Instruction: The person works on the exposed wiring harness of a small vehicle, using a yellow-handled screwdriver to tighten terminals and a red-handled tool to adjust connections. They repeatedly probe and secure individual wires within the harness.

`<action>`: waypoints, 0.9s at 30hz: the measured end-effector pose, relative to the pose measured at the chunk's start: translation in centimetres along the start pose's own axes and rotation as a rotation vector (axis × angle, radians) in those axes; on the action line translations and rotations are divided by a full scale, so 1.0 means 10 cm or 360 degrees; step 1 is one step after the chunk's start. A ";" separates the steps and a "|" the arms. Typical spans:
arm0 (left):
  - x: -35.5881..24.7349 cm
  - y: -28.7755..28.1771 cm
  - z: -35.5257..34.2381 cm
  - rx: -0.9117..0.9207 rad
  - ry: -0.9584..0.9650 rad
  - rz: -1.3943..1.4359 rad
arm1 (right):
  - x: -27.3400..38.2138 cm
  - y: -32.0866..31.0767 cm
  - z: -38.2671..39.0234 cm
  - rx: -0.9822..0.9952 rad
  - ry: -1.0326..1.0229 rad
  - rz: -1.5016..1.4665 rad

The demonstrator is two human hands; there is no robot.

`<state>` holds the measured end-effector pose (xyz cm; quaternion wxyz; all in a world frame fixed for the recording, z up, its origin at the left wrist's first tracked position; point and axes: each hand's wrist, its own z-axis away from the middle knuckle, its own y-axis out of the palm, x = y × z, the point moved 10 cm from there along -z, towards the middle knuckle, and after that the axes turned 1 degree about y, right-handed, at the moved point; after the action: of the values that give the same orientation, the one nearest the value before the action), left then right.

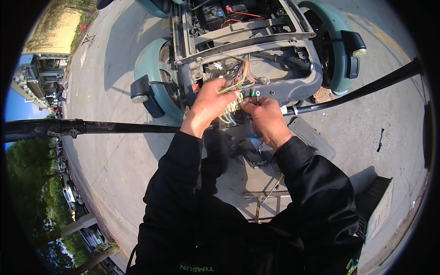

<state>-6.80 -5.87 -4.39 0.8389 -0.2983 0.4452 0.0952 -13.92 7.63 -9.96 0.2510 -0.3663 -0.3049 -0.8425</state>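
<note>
Both my hands meet at the rear of a small vehicle with teal fenders (158, 73), over a bundle of coloured wires (245, 71). My left hand (206, 105) is closed, its thumb and fingers pinching wires where a yellow one runs. Close against it, my right hand (268, 121) pinches at the same spot; what lies between its fingertips is too small to make out. A ring terminal (258, 93) sticks up beside the right index finger. Pale connectors (232, 109) show below the left fingertips, with more thin wires hanging under them.
A battery (220, 16) with red leads sits in the open metal frame (247, 34). Black bars (110, 127) reach out on both sides. Below the wires lie a grey panel (311, 135), a yellow-handled tool (277, 182) and a metal rack (268, 201). A dark crate (373, 201) stands right.
</note>
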 end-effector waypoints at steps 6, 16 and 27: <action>-0.11 -0.10 0.00 -0.0104 0.0105 -0.0352 | 0.05 0.07 -0.08 0.0129 0.0010 0.0057; -0.19 -0.10 0.02 -0.0127 0.0049 -0.0675 | 0.07 0.05 0.03 0.0159 0.0045 0.0131; -0.32 -0.17 0.10 -0.0237 0.0252 -0.0604 | 0.04 0.01 -0.02 0.0180 0.0092 0.0090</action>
<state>-7.30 -6.28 -0.67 0.7798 -0.4445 0.4374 -0.0555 -14.23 7.35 -9.75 0.3037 -0.3354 -0.3343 -0.8268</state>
